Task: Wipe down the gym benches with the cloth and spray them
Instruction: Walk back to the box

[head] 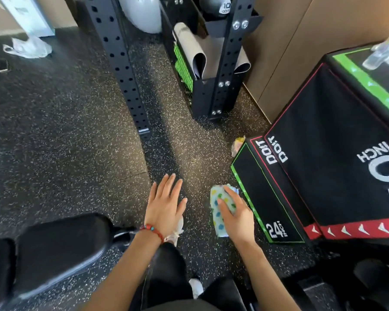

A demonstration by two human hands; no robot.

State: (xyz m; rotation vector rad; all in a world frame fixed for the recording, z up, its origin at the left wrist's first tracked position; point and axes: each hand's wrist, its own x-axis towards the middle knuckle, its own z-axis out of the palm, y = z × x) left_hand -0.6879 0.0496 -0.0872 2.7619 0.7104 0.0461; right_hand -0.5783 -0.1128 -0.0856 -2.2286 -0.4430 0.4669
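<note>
Cloth [220, 209] in right hand [236, 217] beside plyo box [267, 196] edge.

Speckled rubber floor [65, 131]: black rack [126, 70], stacked plyo boxes [323, 164], white bag [29, 48], bench pad [61, 245].

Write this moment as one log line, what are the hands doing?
right hand: holds dotted cloth | left hand: open, empty | bench: untouched

Two hands [166, 207] – one spotted cloth [219, 212], two stacked plyo boxes [267, 198], one bench pad [61, 245].
</note>
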